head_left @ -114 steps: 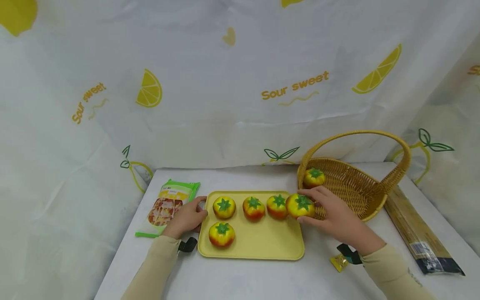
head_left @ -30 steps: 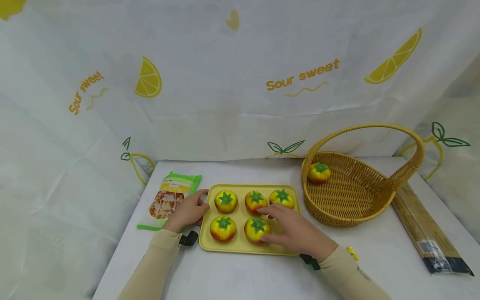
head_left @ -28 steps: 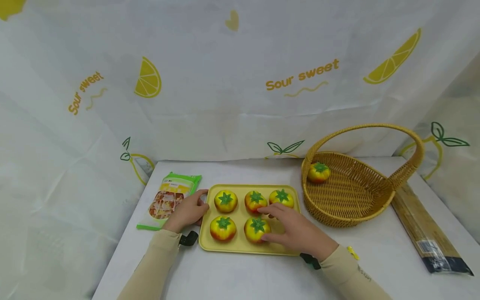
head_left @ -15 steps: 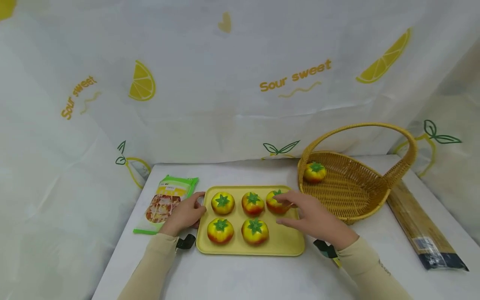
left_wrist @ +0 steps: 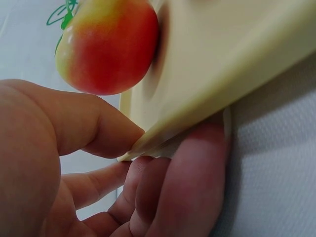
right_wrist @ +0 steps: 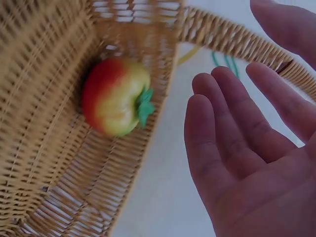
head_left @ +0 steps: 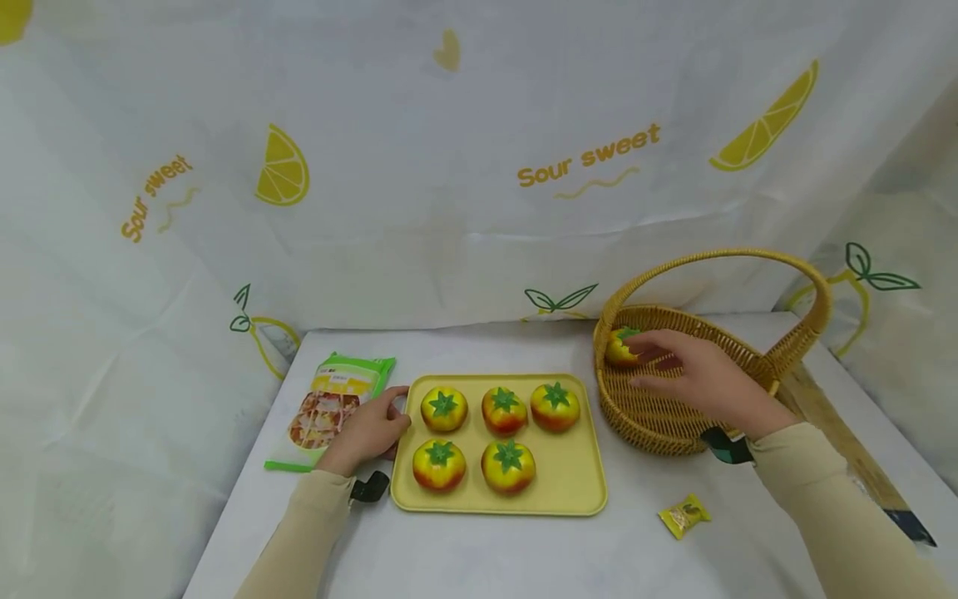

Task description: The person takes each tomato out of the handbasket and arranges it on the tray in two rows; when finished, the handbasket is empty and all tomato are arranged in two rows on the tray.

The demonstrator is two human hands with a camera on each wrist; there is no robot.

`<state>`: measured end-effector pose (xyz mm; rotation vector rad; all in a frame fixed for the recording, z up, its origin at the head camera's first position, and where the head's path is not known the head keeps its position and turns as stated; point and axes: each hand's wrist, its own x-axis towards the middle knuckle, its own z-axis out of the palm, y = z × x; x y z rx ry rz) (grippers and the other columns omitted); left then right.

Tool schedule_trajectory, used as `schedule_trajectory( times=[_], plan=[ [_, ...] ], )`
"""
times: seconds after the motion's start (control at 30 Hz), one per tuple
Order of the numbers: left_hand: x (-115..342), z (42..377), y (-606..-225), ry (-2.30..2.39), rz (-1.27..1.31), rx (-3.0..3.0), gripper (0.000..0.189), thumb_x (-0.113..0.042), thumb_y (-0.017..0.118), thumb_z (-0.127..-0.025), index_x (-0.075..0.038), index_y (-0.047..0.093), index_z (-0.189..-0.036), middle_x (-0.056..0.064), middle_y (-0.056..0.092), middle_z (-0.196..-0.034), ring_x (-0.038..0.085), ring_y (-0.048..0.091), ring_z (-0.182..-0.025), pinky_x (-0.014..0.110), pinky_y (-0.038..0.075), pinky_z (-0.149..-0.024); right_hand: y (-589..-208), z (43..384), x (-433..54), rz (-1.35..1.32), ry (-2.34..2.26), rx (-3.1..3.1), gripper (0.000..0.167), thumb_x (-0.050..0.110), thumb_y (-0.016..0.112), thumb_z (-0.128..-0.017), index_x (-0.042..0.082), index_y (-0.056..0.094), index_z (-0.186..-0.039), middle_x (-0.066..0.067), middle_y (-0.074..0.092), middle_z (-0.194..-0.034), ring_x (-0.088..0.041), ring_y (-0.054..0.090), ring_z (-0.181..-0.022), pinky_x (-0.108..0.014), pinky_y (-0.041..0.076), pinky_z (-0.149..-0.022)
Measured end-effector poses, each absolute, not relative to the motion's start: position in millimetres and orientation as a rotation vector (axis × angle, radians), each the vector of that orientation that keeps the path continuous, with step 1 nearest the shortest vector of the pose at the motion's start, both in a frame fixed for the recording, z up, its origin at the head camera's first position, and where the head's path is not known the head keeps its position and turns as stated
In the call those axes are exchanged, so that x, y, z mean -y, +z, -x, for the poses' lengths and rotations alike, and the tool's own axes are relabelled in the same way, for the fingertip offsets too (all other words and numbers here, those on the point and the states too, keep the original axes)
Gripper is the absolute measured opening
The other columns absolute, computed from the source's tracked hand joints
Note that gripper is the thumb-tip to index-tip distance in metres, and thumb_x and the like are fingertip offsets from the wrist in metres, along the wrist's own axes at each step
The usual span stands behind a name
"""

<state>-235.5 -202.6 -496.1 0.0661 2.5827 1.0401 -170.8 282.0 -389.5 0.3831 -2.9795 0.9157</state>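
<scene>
My left hand (head_left: pixel 370 428) grips the left rim of a yellow tray (head_left: pixel 557 497); in the left wrist view the thumb (left_wrist: pixel 111 126) lies on top of the rim, fingers beneath. Several red-and-yellow tomatoes with green star-shaped tops sit on the tray, in a back row with one tomato (head_left: pixel 555 407) at its right end and a front row with one tomato (head_left: pixel 508 467). Over the wicker basket (head_left: pixel 659 441) hovers my right hand (head_left: pixel 696 374), fingers relaxed and holding nothing. Another tomato (right_wrist: pixel 117 96) lies inside the basket against its left wall, apart from those fingers.
A green-and-white food packet (head_left: pixel 329 412) lies left of the tray, partly behind the left hand. On the table's right are a small yellow wrapped packet (head_left: pixel 684 516) and a long brown package (head_left: pixel 831 416), partly hidden by the right arm. The basket's tall handle (head_left: pixel 737 252) arches overhead.
A tomato was carried from the basket side and set in the tray's front row. The right hand let go, then moved right and back to over the basket. The left hand stayed put.
</scene>
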Motion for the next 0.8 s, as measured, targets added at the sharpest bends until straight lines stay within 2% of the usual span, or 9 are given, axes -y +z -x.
schedule_trajectory(
  times=[0.27, 0.47, 0.67, 0.8],
  plan=[
    [205, 233, -496, 1.032, -0.029, -2.586, 0.058, -0.026, 0.063, -0.103, -0.024, 0.052, -0.160, 0.007, 0.067, -0.102, 0.021, 0.066, -0.069, 0.031, 0.057, -0.061, -399, 201, -304, -0.331, 1.017, 3.018, 0.059, 0.034, 0.077, -0.102, 0.014, 0.057, -0.153, -0.014, 0.062, -0.153, -0.040, 0.056, -0.142, -0.065, 0.050, -0.113],
    [205, 232, -499, 1.055, -0.041, -2.589, 0.058, -0.025, 0.063, -0.103, -0.023, 0.052, -0.160, 0.007, 0.067, -0.101, 0.021, 0.066, -0.068, 0.032, 0.058, -0.060, -409, 222, -315, -0.311, 1.088, 3.039, 0.070, 0.030, 0.078, -0.101, 0.013, 0.048, -0.162, -0.017, 0.052, -0.164, -0.047, 0.047, -0.151, -0.071, 0.043, -0.118],
    [203, 232, -499, 1.064, -0.048, -2.585, 0.058, -0.025, 0.064, -0.102, -0.022, 0.052, -0.159, 0.006, 0.067, -0.101, 0.021, 0.066, -0.068, 0.032, 0.058, -0.060, -419, 237, -319, -0.330, 1.046, 3.081, 0.072, 0.031, 0.082, -0.098, 0.016, 0.051, -0.161, -0.018, 0.046, -0.168, -0.050, 0.045, -0.151, -0.072, 0.040, -0.119],
    [202, 232, -498, 1.063, -0.048, -2.586, 0.058, -0.025, 0.064, -0.102, -0.022, 0.052, -0.159, 0.007, 0.067, -0.101, 0.020, 0.066, -0.069, 0.031, 0.059, -0.060, -424, 243, -319, -0.327, 1.044, 3.093, 0.072, 0.032, 0.084, -0.096, 0.014, 0.053, -0.159, -0.020, 0.048, -0.166, -0.048, 0.045, -0.151, -0.071, 0.039, -0.121]
  ],
)
